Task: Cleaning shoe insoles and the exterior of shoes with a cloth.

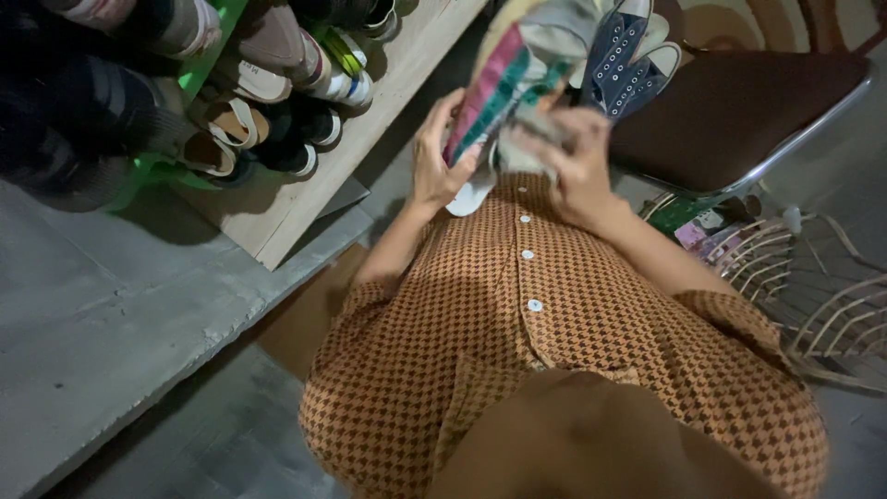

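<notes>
We grip a striped pink-and-teal shoe [499, 88] at twelve o'clock: left hand [434, 152] clasps its side, right hand [573, 152] closes round it (heel hidden). Shoe rack [305, 199], ten o'clock, looks already filled.

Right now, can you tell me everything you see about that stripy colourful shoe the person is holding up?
The striped fabric shoe has pink, teal and grey bands and what looks like a white sole at its lower end. It looks soft, like cloth. It is tilted, raised in front of the person's chest above the brown checked shirt. The left hand grips one side and the right hand grips the other. Its top is blurred, so details there are unclear.
</notes>
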